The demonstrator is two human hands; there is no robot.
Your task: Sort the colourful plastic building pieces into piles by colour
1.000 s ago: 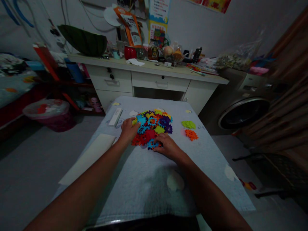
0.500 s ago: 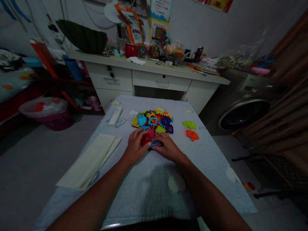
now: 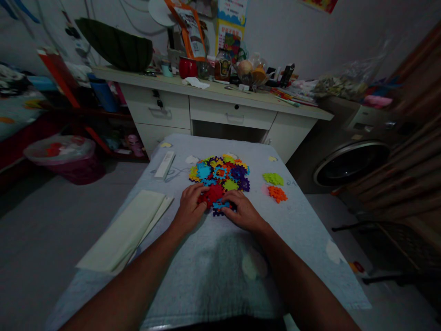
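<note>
A pile of colourful interlocking plastic pieces (image 3: 220, 174) lies on the light blue cloth covering the table (image 3: 206, 266). My left hand (image 3: 189, 208) rests at the pile's near left edge, fingers curled onto a red piece (image 3: 212, 195). Across from it, my right hand (image 3: 243, 212) has its fingers bent and pressed on blue and purple pieces (image 3: 220, 208) at the near edge. A green piece (image 3: 273, 178) and an orange piece (image 3: 276, 193) lie apart to the right of the pile.
A folded pale sheet (image 3: 127, 230) lies on the table's left side, a slim white box (image 3: 164, 164) beyond it. A cluttered white desk (image 3: 213, 105) stands behind, a washing machine (image 3: 347, 151) at right, a pink bin (image 3: 64, 156) on the floor at left.
My left hand has come back from the pile's far left edge to its near edge, beside the right hand. The right hand has stayed at the near edge.
</note>
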